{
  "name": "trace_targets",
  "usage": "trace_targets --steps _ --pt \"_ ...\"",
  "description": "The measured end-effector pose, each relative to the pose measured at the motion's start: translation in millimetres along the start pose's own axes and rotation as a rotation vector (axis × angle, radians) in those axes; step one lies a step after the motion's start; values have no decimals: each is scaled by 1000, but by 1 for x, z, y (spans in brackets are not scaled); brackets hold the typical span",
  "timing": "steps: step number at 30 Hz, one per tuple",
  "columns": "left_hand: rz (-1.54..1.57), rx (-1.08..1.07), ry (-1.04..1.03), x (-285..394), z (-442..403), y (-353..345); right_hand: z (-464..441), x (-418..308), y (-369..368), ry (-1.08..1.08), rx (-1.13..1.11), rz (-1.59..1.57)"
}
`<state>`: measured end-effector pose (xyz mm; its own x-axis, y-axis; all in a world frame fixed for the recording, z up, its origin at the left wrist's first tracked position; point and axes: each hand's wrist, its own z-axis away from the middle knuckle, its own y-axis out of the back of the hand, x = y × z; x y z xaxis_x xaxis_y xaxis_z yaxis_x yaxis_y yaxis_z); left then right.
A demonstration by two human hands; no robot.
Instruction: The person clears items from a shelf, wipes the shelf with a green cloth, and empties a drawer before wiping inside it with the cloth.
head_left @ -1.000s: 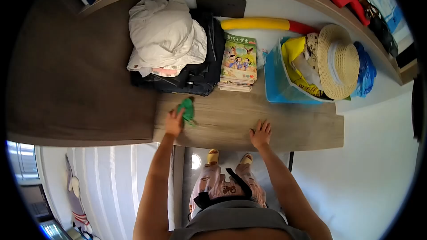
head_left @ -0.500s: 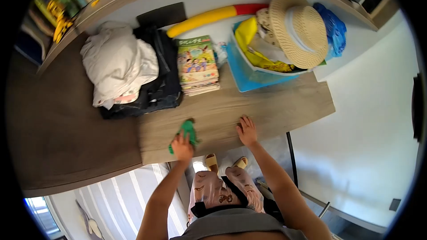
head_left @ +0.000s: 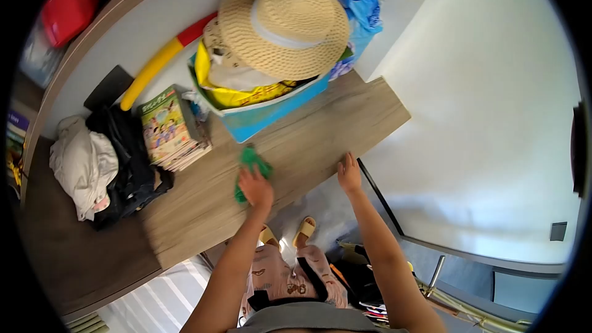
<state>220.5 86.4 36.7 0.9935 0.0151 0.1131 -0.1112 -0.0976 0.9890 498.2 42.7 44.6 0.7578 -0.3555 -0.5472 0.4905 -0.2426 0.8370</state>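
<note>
Head view: reaching forward and down with both bare arms. Angling left forearm inward, laying left hand [head_left: 256, 188] over green cloth [head_left: 250, 159] on wooden desktop [head_left: 320, 126]. Spreading left fingers across cloth; not being able to tell whether pinching it or only pressing. Finding cloth partly past the fingertips, right near the bottom corner of blue bin [head_left: 250, 126]; not being able to tell contact there.

Extending right arm farther out, resting right hand [head_left: 349, 174] at desktop's front edge with fingers straight and released.

Facing bin as obstacle just beyond cloth, with yellow bag [head_left: 256, 97] inside and straw hat [head_left: 296, 18] on top. Seeing blue plastic bag [head_left: 354, 0] behind hat. Having magazine stack [head_left: 165, 124] in the way on the left, then dark clothes [head_left: 126, 163] and whitish garment [head_left: 83, 163] farther left. Spotting yellow-red tube [head_left: 159, 66] lying behind magazines, by the back wall.
</note>
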Motion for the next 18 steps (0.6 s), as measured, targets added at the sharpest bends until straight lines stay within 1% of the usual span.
trace_targets --steps 2,5,8,10,13,16,18 --pt "585 -488 49 69 -1 28 -16 24 8 -15 7 10" --pt "241 -208 -800 117 18 7 -38 46 28 -93 -43 75" --pt "238 -263 -915 140 -22 1 -64 48 47 -191 -146 209" --pt "230 -230 -871 157 -45 -4 -85 53 55 -219 -203 352" --pt "242 -138 -793 195 -79 -15 -101 63 67 -72 -283 492" --pt "242 -92 -757 242 -110 -27 -102 71 69 -75 -348 371" --pt "243 -96 -742 277 -131 -37 -106 76 71 -19 -391 412"
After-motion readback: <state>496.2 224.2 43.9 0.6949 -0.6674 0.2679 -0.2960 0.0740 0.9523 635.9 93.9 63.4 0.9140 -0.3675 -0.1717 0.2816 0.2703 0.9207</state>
